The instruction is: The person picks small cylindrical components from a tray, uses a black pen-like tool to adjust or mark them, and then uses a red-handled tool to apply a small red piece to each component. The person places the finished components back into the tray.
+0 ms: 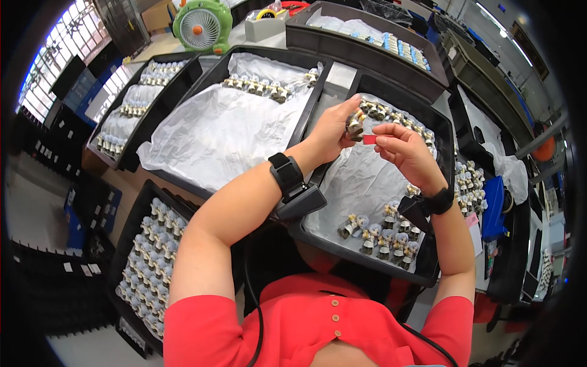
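Red strip (369,139): flat; fingers of right hand (400,151) pinch it.
Figurine (354,128): brown-and-white, partly hidden; fingers of left hand (332,129) clamp it.

Red strip (369,139), black tray (361,258), white paper (208,137), orange-centred green fan (208,18), red shirt (293,318)

Left of the left hand (332,129): broad bare paper (226,137), a tray wall (314,101) intervening. From hands toward body: open liner (354,180), then clustered figurines (384,242) obstruct. Beyond the right hand (406,150): figurine row (392,115) blocks.
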The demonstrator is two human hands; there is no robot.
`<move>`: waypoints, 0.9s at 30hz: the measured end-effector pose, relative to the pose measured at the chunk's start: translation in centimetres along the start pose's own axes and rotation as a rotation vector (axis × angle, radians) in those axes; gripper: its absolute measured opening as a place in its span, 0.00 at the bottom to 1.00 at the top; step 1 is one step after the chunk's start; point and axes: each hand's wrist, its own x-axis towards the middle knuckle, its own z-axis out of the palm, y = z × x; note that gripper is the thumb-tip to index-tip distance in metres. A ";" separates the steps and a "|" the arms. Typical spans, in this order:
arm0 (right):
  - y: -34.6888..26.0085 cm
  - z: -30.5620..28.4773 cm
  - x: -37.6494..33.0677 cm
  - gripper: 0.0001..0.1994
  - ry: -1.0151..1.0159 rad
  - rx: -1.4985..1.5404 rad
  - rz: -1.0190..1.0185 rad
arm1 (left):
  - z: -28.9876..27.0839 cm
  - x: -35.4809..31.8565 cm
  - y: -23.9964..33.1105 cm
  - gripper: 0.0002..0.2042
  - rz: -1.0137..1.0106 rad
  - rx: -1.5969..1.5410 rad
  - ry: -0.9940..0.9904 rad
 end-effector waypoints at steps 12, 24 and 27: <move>0.8 -1.8 0.9 0.05 -0.038 0.197 0.086 | 0.7 -0.5 -0.4 0.20 0.071 0.201 0.000; 0.5 -0.9 0.7 0.07 -0.043 0.257 0.144 | 0.7 -0.7 -0.5 0.23 0.112 0.212 0.033; 0.7 -1.0 0.7 0.07 -0.080 0.185 0.127 | 0.3 -0.4 -0.7 0.23 0.160 0.268 0.049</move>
